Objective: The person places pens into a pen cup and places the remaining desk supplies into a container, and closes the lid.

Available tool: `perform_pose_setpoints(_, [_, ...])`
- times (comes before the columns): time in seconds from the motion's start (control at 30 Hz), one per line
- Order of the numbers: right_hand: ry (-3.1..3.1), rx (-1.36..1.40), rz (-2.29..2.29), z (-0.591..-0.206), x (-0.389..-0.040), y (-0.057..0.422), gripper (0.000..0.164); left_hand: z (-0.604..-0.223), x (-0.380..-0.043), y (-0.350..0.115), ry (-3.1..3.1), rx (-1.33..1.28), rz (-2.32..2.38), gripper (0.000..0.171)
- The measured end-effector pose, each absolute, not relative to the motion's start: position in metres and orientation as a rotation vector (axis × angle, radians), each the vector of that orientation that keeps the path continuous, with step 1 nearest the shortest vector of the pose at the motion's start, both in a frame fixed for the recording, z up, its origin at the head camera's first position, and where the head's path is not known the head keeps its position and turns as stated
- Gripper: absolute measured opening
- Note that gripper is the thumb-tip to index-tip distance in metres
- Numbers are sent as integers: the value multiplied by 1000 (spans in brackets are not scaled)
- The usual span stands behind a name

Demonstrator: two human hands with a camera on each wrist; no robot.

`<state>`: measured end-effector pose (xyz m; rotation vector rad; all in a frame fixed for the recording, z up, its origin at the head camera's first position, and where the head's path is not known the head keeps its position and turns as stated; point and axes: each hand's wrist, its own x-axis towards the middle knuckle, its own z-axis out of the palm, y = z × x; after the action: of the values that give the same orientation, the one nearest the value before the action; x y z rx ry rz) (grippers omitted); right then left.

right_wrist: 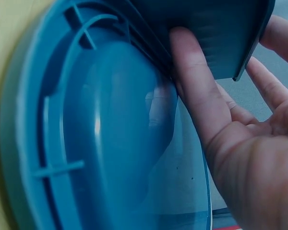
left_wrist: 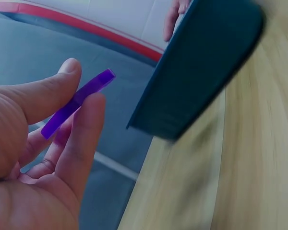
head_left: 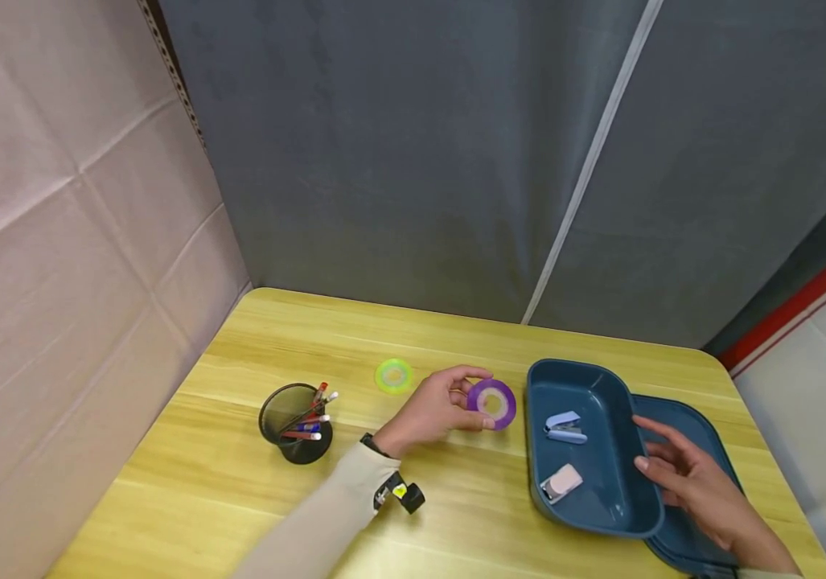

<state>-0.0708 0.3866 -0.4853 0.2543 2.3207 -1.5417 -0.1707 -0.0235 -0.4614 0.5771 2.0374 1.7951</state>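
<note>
My left hand (head_left: 439, 408) pinches a purple ring-shaped roll of tape (head_left: 472, 402) between thumb and fingers, just left of a blue plastic box (head_left: 601, 507). Edge-on in the left wrist view, the tape (left_wrist: 62, 115) sits between thumb and fingertip. At the box's right side, my right hand (head_left: 702, 486) grips the rim, with thumb and a fingertip over the edge and other fingers against the outer wall (right_wrist: 221, 33). Inside the box lie a light-blue stapler (head_left: 565, 428) and a small pale pink and white object (head_left: 563, 482).
A blue lid (head_left: 688, 527) lies partly beneath the box's right side. A green-yellow ring of tape (head_left: 393, 375) lies flat behind my left hand. Further left stands a black mesh cup (head_left: 304, 450), tilted in view, with several pens. A grey curtain (head_left: 398, 161) borders the table's back edge.
</note>
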Motion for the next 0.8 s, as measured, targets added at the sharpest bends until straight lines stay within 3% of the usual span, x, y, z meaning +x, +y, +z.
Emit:
perform_pose_setpoints(0.47, [2309, 210, -1578, -486, -71, 388, 72, -456, -169, 17, 2003, 608, 1736, 59])
perform_pose_setpoints(0.8, [2327, 231, -1566, -487, -70, 387, 72, -459, -165, 50, 1777, 471, 1839, 56])
